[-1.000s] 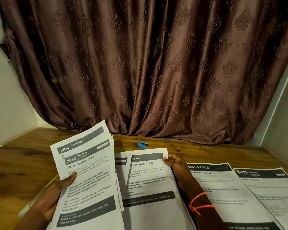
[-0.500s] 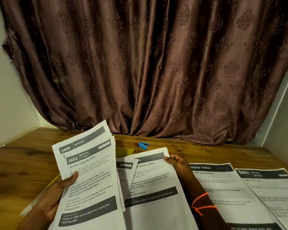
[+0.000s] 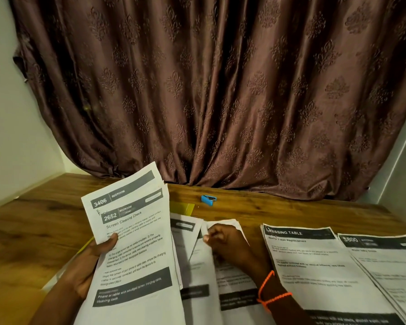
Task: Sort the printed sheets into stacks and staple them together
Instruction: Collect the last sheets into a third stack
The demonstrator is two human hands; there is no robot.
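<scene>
Sorting is partway along: the left hand (image 3: pixel 92 261) is grasping a raised bundle of white printed bedroom sheets (image 3: pixel 131 242) at the near left, thumb on the front page, fingers behind. The right hand (image 3: pixel 230 245) is curling its fingers round the top edge of the loose white sheets in the middle pile (image 3: pixel 204 273) on the brown wooden desk (image 3: pixel 33 221). To the right, a dressing-table stack (image 3: pixel 314 266) and a kitchen stack (image 3: pixel 389 266) are lying flat side by side. Stapling seems not yet begun; the small blue stapler (image 3: pixel 208 199) is sitting untouched farther back, near the brown patterned curtain (image 3: pixel 220 90).
</scene>
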